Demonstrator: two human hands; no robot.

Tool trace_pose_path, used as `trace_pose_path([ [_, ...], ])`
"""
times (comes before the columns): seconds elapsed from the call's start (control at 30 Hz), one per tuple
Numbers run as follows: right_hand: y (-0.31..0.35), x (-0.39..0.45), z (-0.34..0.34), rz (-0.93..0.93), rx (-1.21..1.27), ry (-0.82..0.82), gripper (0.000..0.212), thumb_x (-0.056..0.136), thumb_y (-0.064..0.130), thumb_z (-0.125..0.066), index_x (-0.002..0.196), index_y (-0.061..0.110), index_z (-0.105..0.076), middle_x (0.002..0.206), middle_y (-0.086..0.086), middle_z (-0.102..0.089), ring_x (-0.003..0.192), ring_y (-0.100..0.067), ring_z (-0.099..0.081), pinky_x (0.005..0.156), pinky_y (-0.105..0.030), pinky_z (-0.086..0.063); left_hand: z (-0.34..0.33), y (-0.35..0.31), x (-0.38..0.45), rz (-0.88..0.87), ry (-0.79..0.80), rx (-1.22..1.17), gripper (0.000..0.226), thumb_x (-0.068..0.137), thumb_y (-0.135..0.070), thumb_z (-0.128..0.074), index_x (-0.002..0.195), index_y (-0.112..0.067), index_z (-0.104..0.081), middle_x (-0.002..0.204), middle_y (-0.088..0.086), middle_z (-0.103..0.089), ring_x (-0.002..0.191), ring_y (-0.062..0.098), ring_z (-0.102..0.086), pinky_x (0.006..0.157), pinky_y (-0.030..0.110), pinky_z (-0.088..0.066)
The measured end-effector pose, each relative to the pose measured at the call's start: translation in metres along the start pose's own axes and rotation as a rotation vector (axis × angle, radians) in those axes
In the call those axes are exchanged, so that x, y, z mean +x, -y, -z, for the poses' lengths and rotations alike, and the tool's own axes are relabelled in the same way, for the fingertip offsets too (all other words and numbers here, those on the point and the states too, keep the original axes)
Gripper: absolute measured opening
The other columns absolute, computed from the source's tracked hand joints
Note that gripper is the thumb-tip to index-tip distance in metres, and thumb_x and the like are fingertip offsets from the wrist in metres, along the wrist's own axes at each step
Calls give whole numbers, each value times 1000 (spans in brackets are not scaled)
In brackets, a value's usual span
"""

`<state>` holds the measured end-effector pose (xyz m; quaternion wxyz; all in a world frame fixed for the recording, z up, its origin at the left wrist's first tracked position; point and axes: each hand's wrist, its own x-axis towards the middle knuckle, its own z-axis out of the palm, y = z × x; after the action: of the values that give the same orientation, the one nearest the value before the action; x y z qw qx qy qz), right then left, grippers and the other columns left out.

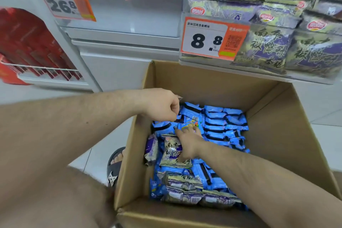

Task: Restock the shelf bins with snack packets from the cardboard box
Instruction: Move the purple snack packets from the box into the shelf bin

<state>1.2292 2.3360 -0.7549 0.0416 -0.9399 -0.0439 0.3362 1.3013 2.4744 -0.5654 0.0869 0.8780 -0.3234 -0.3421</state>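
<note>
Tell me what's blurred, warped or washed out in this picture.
Head view: wide-angle bending curves the shelf edges; the 26.8 tag and red packs at left are soft; glare whitens the empty bin; the box, blue packets and both hands (left, right) look fairly sharp.

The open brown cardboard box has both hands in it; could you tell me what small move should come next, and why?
Probably close the right hand on the olive-and-purple snack packet under it and lift: it matches the olive-and-purple packets in the clear shelf bin above the cardboard box.
</note>
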Motion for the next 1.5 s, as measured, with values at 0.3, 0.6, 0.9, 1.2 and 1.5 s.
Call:
trace_pose_path([
  [0.3,-18,-54,34,-7,458,-175,61,60,45,-88,98,21,-47,90,3,-56,80,-17,-58,63,-33,-48,-14,3,5,38,-11,-52,45,89,-36,-63,129,-18,-52,121,-3,-62,105,17,-59,88,26,-46],
  [0.6,-20,-78,81,111,1701,10,51,61,32,-63,106,8,-61,98,-13,-65,84,-28,-59,81,-39,-43,-15,10,1,136,209,-635,25,84,-10,-73,107,-11,-65,99,9,-75,92,26,-72,90,44,-56],
  [0.9,-10,-69,-10,-119,691,327,51,84,24,-65,131,12,-51,106,-9,-56,83,-23,-52,68,-35,-40,-13,5,-4,181,110,-551,38,76,-13,-81,105,-13,-57,93,5,-75,81,21,-73,72,34,-59],
  [1.2,5,-65,-16,-32,241,301,52,91,1,-43,141,15,-51,129,-11,-59,85,-22,-55,65,-28,-45,-4,5,-6,177,56,-681,26,79,-11,-78,98,-12,-60,92,9,-76,84,25,-73,81,40,-59],
  [1.5,-59,-154,74,-170,346,-377,46,91,14,-55,134,29,-59,117,6,-65,100,-13,-62,82,-23,-49,-1,13,4,238,-172,-969,19,77,-13,-67,90,-13,-53,79,12,-55,58,16,-56,54,21,-48],
])
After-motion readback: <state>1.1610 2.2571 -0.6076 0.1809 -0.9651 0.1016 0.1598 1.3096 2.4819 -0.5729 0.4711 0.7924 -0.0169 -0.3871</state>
